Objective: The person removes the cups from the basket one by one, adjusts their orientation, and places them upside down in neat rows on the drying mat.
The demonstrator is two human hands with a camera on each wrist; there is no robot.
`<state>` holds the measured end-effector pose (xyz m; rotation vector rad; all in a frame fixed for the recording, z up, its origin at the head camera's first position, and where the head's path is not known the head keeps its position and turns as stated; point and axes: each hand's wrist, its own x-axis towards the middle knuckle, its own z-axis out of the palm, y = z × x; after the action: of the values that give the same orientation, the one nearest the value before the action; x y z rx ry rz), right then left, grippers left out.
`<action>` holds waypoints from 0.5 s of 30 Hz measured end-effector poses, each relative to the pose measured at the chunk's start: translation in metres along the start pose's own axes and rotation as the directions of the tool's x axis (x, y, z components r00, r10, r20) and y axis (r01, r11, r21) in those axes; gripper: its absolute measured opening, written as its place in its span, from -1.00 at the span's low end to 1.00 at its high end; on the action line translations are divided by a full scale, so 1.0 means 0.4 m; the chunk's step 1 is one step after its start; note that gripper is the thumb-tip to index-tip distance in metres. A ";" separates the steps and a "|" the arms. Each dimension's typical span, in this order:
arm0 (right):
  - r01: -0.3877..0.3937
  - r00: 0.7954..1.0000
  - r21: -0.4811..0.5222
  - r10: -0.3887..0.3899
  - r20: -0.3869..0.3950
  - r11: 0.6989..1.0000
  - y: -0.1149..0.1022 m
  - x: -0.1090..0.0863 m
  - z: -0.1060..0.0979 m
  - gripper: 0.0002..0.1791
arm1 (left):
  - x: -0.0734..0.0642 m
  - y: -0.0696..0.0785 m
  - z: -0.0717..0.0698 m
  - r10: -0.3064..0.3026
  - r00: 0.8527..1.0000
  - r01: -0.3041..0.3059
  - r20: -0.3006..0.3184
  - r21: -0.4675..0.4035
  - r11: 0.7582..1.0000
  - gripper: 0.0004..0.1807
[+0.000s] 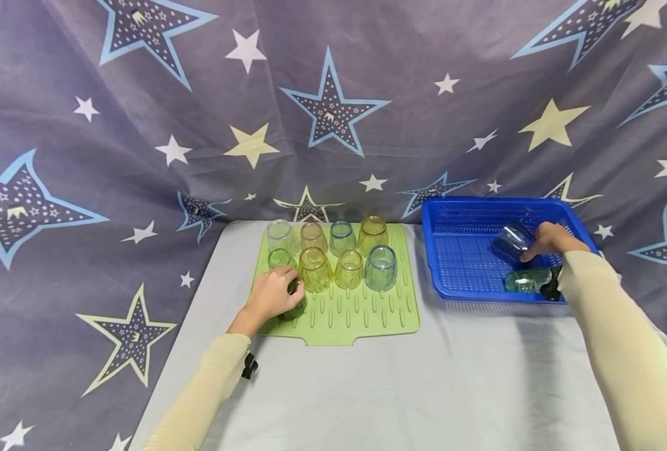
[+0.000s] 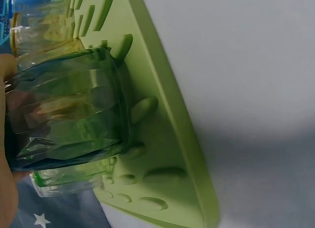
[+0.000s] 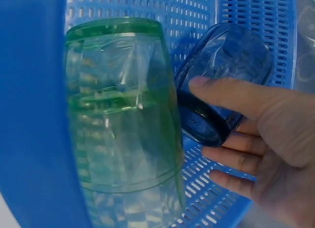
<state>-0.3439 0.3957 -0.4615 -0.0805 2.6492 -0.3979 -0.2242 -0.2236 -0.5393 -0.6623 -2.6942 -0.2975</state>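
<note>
My left hand (image 1: pixel 274 293) grips a dark bluish-green glass (image 2: pixel 74 114) at the front left of a green drying mat (image 1: pixel 333 319). In the left wrist view, the glass's far end is at the mat's ridged surface; whether it bears on it I cannot tell. Over in a blue plastic basket (image 1: pixel 440 288), my right hand (image 1: pixel 550 239) holds a dark blue glass (image 3: pixel 221 60), thumb on its near side and fingers underneath. That glass lies tilted. Beside it a light green glass (image 3: pixel 123 129) rests on its side, partly behind the right wrist in the head view.
Two rows of coloured glasses stand on the mat, among them a green one (image 1: pixel 279 257), a yellow one (image 1: pixel 315 269) and a blue one (image 1: pixel 381 268). A white-covered table (image 1: pixel 395 388) lies under everything. A star-patterned cloth (image 1: pixel 333 175) hangs behind.
</note>
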 end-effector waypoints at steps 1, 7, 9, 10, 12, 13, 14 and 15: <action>0.002 1.000 0.000 -0.002 -0.014 1.000 0.001 0.000 -0.001 -0.39 | 0.001 0.000 -0.001 0.004 1.000 -0.004 0.007 0.001 1.000 -0.82; 0.013 0.996 0.048 -0.008 -0.088 0.999 0.000 0.001 -0.009 -0.25 | 0.007 0.002 -0.004 0.012 0.999 -0.012 0.035 0.008 1.000 -0.81; 0.022 0.993 0.072 -0.014 -0.117 0.997 -0.001 0.001 -0.011 -0.14 | 0.008 0.003 -0.008 0.009 0.999 -0.009 0.041 0.006 1.000 -0.81; 0.023 0.992 0.085 -0.012 -0.126 0.996 -0.001 0.003 -0.012 -0.12 | 0.008 0.004 -0.009 0.006 0.999 -0.006 0.044 0.005 1.000 -0.81; 0.028 0.989 0.113 -0.011 -0.150 0.993 -0.002 0.005 -0.013 -0.11 | 0.009 0.006 -0.013 0.002 0.999 -0.002 0.050 -0.001 1.000 -0.81; 0.033 0.987 0.131 -0.011 -0.163 0.991 -0.002 0.006 -0.013 -0.12 | 0.010 0.007 -0.014 0.002 0.999 -0.001 0.052 -0.003 1.000 -0.81; 0.040 0.984 0.144 -0.014 -0.178 0.989 -0.003 0.006 -0.012 -0.12 | 0.010 0.008 -0.015 0.001 0.999 -0.001 0.054 -0.005 1.000 -0.81; 0.048 0.981 0.153 -0.017 -0.193 0.987 -0.002 0.007 -0.011 -0.13 | 0.010 0.009 -0.016 0.001 0.998 -0.001 0.055 -0.007 1.000 -0.81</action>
<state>-0.3485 0.3957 -0.4586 -0.0370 2.7962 -0.6546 -0.2241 -0.2207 -0.5314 -0.6836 -2.7459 -0.2928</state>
